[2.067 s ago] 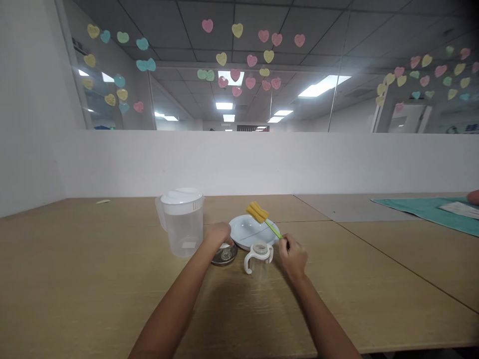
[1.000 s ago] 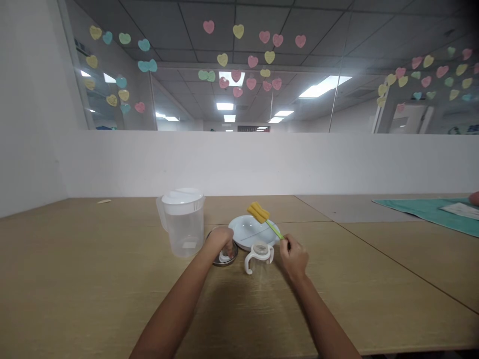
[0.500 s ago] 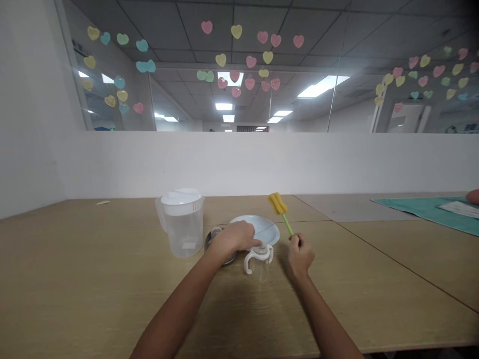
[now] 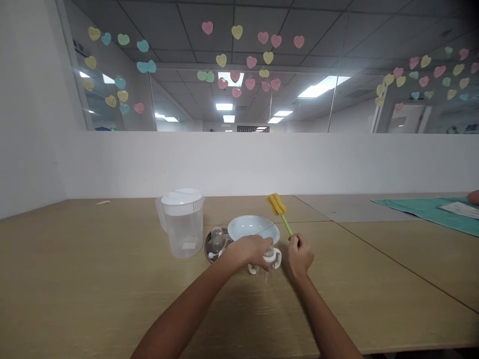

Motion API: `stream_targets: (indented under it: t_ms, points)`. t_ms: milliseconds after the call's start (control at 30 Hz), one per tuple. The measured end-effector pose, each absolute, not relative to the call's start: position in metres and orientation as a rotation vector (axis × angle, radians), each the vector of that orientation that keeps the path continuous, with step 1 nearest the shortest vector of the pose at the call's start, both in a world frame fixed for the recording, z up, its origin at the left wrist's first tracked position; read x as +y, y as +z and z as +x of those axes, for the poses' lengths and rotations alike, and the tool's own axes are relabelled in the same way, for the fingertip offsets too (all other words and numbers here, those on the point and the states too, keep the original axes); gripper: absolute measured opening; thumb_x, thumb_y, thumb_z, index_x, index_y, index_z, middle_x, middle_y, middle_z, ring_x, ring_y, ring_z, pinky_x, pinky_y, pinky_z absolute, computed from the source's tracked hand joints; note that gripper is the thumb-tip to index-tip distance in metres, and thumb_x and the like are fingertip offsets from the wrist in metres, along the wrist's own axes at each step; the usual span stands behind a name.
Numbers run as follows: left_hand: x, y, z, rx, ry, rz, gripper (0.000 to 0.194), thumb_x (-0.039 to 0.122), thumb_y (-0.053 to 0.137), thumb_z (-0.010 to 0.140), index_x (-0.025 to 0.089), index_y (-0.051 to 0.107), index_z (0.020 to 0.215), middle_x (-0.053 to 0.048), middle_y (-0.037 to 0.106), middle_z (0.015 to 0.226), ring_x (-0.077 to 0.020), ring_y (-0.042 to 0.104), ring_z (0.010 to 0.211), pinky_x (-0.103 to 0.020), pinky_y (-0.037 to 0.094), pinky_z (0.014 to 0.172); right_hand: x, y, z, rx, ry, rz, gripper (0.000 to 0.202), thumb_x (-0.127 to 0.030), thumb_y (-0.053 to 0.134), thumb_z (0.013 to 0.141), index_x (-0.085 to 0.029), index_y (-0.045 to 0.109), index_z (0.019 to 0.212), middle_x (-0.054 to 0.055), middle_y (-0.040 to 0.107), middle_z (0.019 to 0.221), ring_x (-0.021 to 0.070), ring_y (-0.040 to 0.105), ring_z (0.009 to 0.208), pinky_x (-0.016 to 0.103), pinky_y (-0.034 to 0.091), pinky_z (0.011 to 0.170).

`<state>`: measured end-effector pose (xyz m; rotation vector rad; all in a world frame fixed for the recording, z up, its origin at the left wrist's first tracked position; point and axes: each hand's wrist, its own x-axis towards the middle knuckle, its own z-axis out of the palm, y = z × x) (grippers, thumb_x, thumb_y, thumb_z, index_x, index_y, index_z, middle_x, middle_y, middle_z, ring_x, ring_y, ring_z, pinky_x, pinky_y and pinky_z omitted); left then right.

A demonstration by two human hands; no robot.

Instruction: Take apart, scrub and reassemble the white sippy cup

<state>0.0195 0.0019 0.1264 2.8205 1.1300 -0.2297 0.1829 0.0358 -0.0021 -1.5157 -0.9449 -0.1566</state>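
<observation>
My right hand [image 4: 300, 256] is closed around the green handle of a bottle brush [image 4: 277, 205], its yellow sponge head raised and tilted to the left. My left hand [image 4: 255, 250] has its fingers around the top of a clear baby bottle [image 4: 270, 260] with two white side handles. The bottle stands upright on the table, partly covered by that hand. Just behind is a pale blue-white bowl [image 4: 235, 229]. Left of the hand, a round metal tray [image 4: 207, 248] bears a clear dome-shaped cap [image 4: 216, 233] and small white parts, partly hidden by my left hand.
A translucent lidded pitcher [image 4: 184, 227] with liquid stands to the left. A small flat pale piece [image 4: 103, 202] lies at the far left. On the right are a green cloth [image 4: 407, 206], a white cloth-like item [image 4: 458, 208] and part of another person's hand [image 4: 473, 197].
My left hand has moved right and closed round the bottle's top; the bottle has shifted slightly right and its handles have turned. More of the metal tray shows. The brush has hardly moved.
</observation>
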Motion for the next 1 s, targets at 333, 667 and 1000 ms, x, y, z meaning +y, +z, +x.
stream_targets:
  t_ms: [333, 667, 1000]
  points:
    - [0.007, 0.157, -0.003, 0.914, 0.352, 2.758, 0.053, 0.05, 0.07, 0.065, 0.026, 0.055, 0.11, 0.002, 0.062, 0.107, -0.02, 0.057, 0.097, -0.024, 0.041, 0.078, 0.037, 0.0, 0.183, -0.886, -0.111, -1.531, 0.03, -0.031, 0.035, 0.078, -0.018, 0.06, 0.067, 0.004, 0.056, 0.058, 0.0151, 0.043, 0.054, 0.025, 0.021, 0.053]
    - [0.048, 0.148, -0.027, 1.38, 0.862, 2.672, 0.059, 0.029, 0.075, 0.06, 0.025, 0.056, 0.115, -0.003, 0.046, 0.103, -0.0218, 0.053, 0.096, -0.031, 0.045, 0.083, 0.034, -0.006, 0.18, -1.094, -0.243, -1.327, 0.031, -0.029, 0.033, 0.078, -0.017, 0.059, 0.068, 0.002, 0.055, 0.055, 0.013, 0.044, 0.051, 0.023, 0.029, 0.054]
    - [0.056, 0.14, -0.026, 1.53, 0.875, 2.983, 0.045, 0.004, 0.062, 0.067, 0.021, 0.057, 0.108, -0.005, 0.055, 0.107, -0.0219, 0.047, 0.105, -0.035, 0.041, 0.09, 0.037, -0.013, 0.183, -1.38, -0.728, -1.325, 0.028, -0.021, 0.039, 0.079, -0.018, 0.06, 0.06, 0.0, 0.052, 0.049, 0.0094, 0.041, 0.047, 0.023, 0.024, 0.052]
